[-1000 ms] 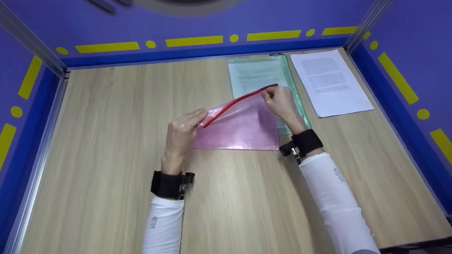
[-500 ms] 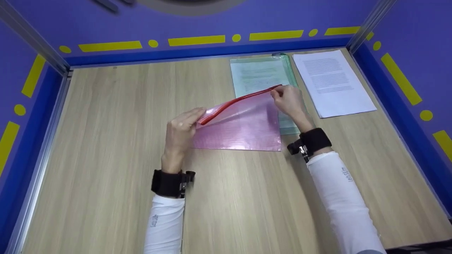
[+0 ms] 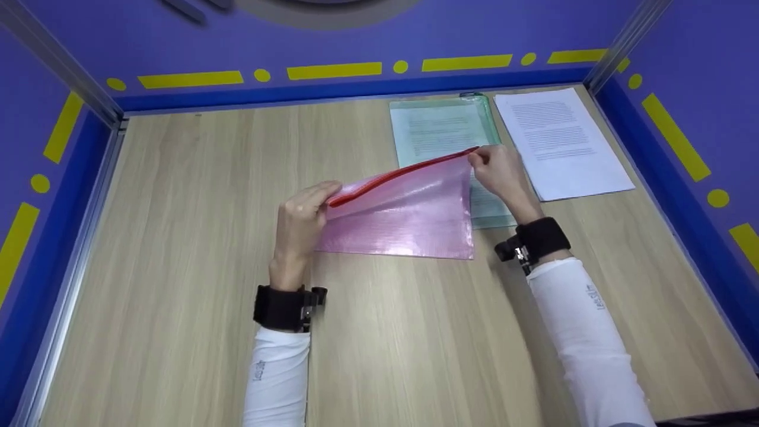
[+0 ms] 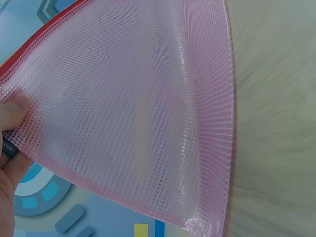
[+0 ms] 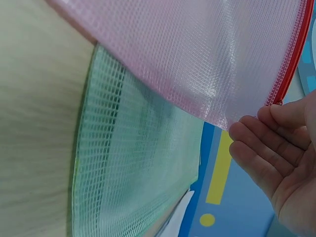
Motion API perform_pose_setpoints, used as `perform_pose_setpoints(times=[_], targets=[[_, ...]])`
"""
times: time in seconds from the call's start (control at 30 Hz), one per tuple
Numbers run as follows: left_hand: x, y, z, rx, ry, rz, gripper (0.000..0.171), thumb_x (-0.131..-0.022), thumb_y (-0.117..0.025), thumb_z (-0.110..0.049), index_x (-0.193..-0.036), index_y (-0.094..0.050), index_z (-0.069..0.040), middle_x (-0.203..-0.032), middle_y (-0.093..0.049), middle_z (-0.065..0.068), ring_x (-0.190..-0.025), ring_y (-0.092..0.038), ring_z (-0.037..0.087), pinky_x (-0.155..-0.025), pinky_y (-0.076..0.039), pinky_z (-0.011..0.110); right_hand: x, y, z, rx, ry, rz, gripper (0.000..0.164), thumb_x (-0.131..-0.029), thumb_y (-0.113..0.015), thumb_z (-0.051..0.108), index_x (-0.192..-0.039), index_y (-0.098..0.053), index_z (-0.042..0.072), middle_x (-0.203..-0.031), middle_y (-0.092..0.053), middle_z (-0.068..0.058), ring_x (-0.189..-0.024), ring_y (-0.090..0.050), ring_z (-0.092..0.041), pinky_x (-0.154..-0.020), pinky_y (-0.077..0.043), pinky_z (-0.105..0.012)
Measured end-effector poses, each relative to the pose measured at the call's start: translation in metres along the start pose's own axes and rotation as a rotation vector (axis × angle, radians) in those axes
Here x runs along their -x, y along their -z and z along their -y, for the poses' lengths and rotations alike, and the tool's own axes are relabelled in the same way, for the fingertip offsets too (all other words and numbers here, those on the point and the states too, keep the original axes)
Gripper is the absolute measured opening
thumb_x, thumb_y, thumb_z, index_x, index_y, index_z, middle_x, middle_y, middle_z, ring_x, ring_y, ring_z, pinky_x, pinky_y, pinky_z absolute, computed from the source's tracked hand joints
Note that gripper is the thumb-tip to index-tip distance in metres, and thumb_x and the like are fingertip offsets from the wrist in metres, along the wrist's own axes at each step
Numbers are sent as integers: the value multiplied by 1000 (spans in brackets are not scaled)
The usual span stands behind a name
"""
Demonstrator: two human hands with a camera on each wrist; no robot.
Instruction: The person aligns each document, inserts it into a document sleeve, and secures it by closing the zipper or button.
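A pink mesh zip pouch [image 3: 409, 225] with a red zip edge [image 3: 403, 172] spans the space between my hands in the head view. Its zip edge is raised, and its bottom edge lies low near the table. My left hand [image 3: 302, 216] holds the left corner; in the left wrist view the thumb presses on the mesh, with a small dark tab [image 4: 9, 148] by the fingers. At the right end of the zip, my right hand [image 3: 501, 172] pinches the edge between thumb and forefinger, as the right wrist view [image 5: 284, 143] also shows.
Behind the pink pouch lies a green mesh pouch [image 3: 439, 121] with printed paper inside, partly covered. A stack of printed sheets [image 3: 557, 142] sits to its right at the back. Blue-purple panels [image 3: 332, 44] border the wooden table [image 3: 195, 249].
My right hand has moved right along the red zip to its end, and the zip edge is drawn straighter. The left hand still holds its corner, shifted only slightly.
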State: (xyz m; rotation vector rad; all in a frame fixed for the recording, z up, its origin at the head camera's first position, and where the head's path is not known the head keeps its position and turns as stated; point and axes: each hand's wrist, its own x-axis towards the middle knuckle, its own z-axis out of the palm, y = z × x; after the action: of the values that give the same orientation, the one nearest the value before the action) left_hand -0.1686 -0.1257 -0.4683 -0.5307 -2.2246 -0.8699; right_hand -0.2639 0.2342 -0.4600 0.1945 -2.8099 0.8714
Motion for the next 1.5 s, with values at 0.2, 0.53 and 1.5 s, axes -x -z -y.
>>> perform_pose_setpoints(times=[0.2,0.53,1.5], targets=[[-1,2,2,8,1,0,32,-81,-61,19,-101,-76,-1,-101,-77,16,-92,-75,30,-85,-60,34,3,5,-8,25,-10,-31,25,-95,-60,16,-99,-77,-2,-92,-76,-21,-76,-67,-33,-73,-48,-44],[0,10,13,16,38,-15,33,-82,-59,20,-99,-77,-1,-98,-77,15,-93,-75,30,-85,-60,36,8,4,-16,33,-52,-39,26,-95,-58,16,-89,-78,0,-81,-75,-17,-65,-56,-22,-61,-37,-28],[-1,13,11,116,62,-103,34,-81,-56,21,-94,-78,-2,-97,-77,15,-92,-75,31,-87,-60,33,12,-16,46,222,636,74,56,-92,-71,26,-142,-53,9,-134,-61,-19,-127,-56,-38,-106,-47,-52]])
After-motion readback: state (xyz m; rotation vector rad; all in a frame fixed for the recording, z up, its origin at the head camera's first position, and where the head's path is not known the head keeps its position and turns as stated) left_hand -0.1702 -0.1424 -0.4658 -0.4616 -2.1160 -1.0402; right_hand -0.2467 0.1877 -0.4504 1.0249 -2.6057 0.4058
